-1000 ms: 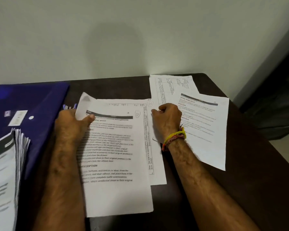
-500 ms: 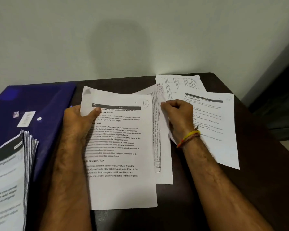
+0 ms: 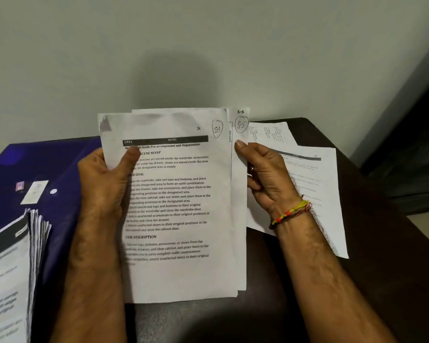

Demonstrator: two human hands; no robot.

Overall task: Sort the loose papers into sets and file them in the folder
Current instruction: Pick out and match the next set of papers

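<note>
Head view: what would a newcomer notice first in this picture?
First, the sheets held up at the centre, the left hand gripping their left edge and the right hand their right; the front one is marked S-1, the one behind S-5. Next, the thick stack at lower left on the blue folder. Two more papers lie on the dark table to the right.
</note>
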